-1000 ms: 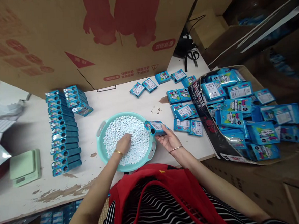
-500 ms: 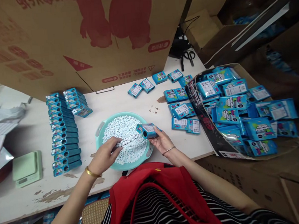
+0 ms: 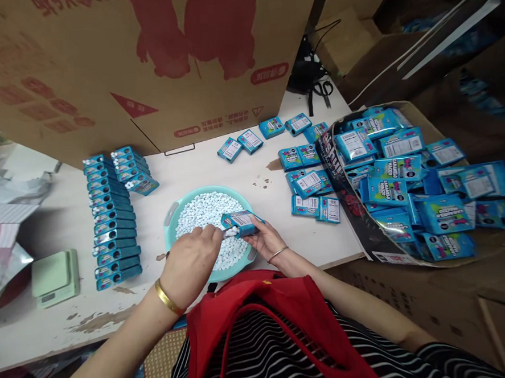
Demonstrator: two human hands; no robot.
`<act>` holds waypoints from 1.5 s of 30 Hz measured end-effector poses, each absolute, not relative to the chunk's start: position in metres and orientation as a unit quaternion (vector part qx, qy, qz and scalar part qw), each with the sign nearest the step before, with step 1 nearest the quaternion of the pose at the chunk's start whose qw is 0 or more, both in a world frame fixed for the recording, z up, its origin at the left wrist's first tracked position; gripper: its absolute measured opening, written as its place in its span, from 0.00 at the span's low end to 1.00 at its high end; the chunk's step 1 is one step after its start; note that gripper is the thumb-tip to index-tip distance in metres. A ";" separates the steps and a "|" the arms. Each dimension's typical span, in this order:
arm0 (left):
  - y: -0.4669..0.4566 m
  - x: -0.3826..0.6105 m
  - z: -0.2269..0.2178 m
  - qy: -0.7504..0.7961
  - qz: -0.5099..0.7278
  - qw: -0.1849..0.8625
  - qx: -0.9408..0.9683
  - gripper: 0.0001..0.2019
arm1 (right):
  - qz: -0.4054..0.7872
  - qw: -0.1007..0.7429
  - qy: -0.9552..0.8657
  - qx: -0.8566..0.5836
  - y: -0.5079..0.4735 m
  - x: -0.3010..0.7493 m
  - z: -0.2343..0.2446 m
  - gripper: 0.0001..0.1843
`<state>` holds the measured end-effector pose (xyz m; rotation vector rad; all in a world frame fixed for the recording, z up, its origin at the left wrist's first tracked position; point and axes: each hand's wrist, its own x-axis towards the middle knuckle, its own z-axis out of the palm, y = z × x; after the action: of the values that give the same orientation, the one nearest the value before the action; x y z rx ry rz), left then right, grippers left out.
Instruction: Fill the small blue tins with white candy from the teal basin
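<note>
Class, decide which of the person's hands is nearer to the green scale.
Left. The left hand is over the near-left part of the bowl, right of the scale; the right hand is farther right, holding a blue box.

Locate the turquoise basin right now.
In the head view, the turquoise basin sits slightly left of center on the white table, partly beneath the left hand, between rows of blue candy boxes at left and loose boxes at right.
</note>
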<state>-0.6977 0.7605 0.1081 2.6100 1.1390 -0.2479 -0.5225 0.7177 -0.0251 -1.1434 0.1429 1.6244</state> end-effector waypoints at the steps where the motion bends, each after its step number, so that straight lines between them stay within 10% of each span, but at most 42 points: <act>1: 0.761 -0.699 0.109 0.391 -0.079 0.147 0.905 0.13 | 0.685 0.545 0.060 -0.480 0.718 -0.522 -0.026 0.13; 20: 0.786 -0.706 -0.126 0.464 -0.020 0.352 0.813 0.17 | 0.602 0.586 0.084 -0.535 0.727 -0.480 -0.024 0.10; 33: 0.780 -0.752 0.013 0.392 0.097 0.399 0.823 0.12 | 0.626 0.589 0.075 -0.505 0.723 -0.495 -0.022 0.13; 45: 0.774 -0.709 0.103 0.372 -0.128 0.114 0.912 0.09 | 0.691 0.541 0.072 -0.474 0.722 -0.526 -0.019 0.12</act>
<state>-0.7089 0.7745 0.1030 2.6756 1.0903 -0.3767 -0.5258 0.7217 -0.0187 -1.1259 0.1700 1.6414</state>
